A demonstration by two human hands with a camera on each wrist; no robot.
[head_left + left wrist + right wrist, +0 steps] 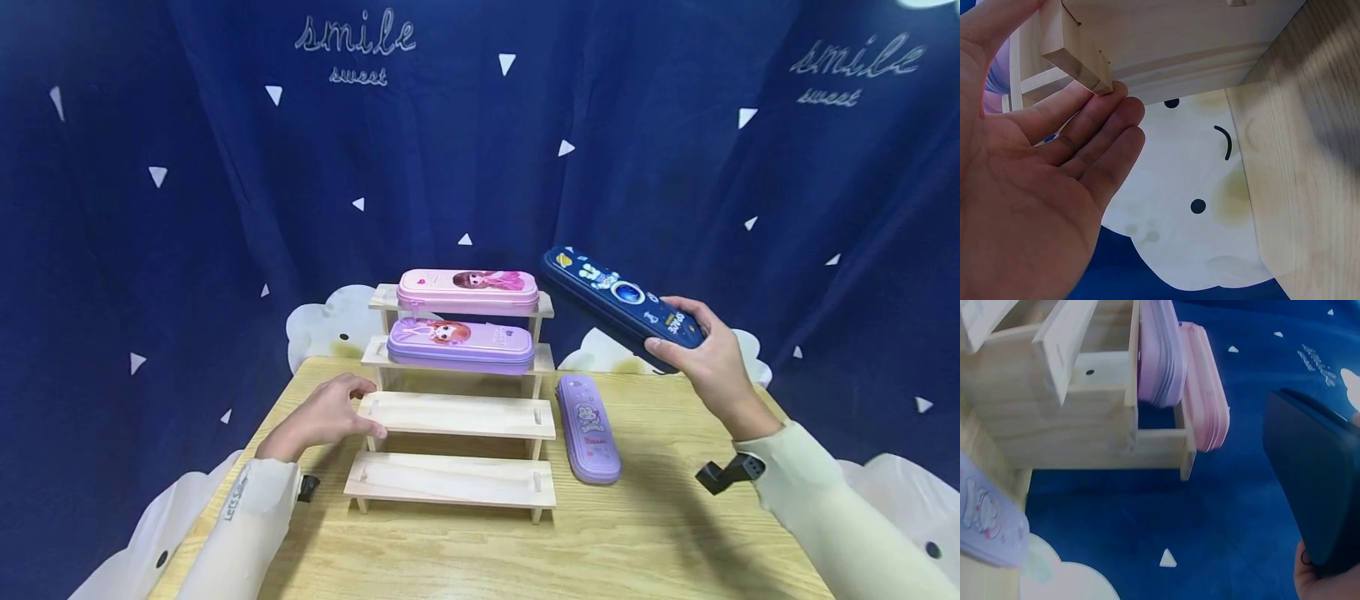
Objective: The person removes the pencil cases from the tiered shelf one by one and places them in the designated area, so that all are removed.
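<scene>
My right hand (718,371) grips one end of a navy blue space-print pencil case (611,293), held in the air right of the rack, tilted with its far end higher. In the right wrist view, the dark underside of this case shows at the right edge. At the wooden stepped rack (457,415), my left hand (326,414) holds the left end of the second board from the front, thumb at its front edge and fingers behind. On the top tier lies a pink pencil case (427,287); a purple pencil case (487,337) lies one tier below.
A lilac pencil case (588,429) lies on the wood-grain table (637,533), right of the rack. Behind everything hangs a dark blue curtain (450,150) with white triangles and cloud shapes. The rack's two lower boards hold no case.
</scene>
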